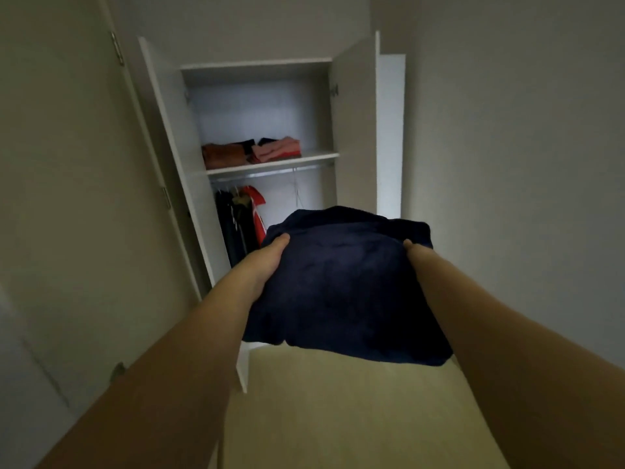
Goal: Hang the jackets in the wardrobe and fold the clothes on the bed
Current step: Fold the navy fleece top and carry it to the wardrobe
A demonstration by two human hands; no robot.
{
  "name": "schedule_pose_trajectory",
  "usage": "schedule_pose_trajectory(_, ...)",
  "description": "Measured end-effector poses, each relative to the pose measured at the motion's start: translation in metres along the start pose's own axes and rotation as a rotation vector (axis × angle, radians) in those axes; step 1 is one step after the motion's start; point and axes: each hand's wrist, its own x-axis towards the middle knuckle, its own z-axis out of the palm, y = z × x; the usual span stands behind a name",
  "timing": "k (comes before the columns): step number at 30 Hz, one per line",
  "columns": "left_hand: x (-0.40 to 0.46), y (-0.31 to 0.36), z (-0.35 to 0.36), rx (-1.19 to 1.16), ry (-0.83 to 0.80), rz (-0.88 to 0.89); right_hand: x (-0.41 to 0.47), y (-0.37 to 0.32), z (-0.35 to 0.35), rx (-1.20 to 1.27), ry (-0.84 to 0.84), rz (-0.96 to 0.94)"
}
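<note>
Head view, dim light. A dark navy folded garment (pixel 341 282), thick and soft-looking, with rounded, slightly bulging edges and faint creases across its top; its near edge sags a little. It is carried in the air between both hands, in front of the open wardrobe (pixel 267 72) and above the pale floor (pixel 338 418).

Left hand (pixel 267 262) grips the garment's left side: thumb lies on top near the far left corner, remaining fingers tucked underneath and hidden. Right hand (pixel 414 253) holds the right side; only the thumb and edge of the hand show, the fingers lost under the cloth. Both forearms reach forward, the garment spanning the gap between them.

Wardrobe doors stand open to either side. On the shelf (pixel 270 162) sit two folded stacks side by side: a brown one (pixel 225 155) on the left, a pink one (pixel 279 148) on the right. Below the shelf, on the rail (pixel 270 173), hang dark clothes (pixel 233 225) and a red piece (pixel 257 211), grouped to the left. The navy garment covers the lower right part of the hanging space from this angle.
</note>
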Motion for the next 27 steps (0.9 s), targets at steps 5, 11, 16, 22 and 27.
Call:
schedule_pose_trajectory(5,0.148,0.053,-0.053,-0.035,0.090,0.043,0.132,-0.088,0.100,-0.008,-0.097,-0.010)
schedule_pose_trajectory(11,0.308,0.124,-0.118,-0.052,0.218,0.071,0.260,-0.196,0.202,0.081,-0.252,-0.092)
schedule_pose_trajectory(16,0.450,0.173,-0.162,-0.064,0.326,0.125,0.352,-0.265,0.275,0.249,-0.551,-0.093)
schedule_pose_trajectory(22,0.635,0.249,-0.209,-0.102,0.292,0.200,0.494,-0.371,0.358,0.323,-0.597,-0.202)
schedule_pose_trajectory(27,0.762,0.344,-0.233,-0.082,0.360,0.293,0.610,-0.488,0.401,0.312,-0.505,-0.348)
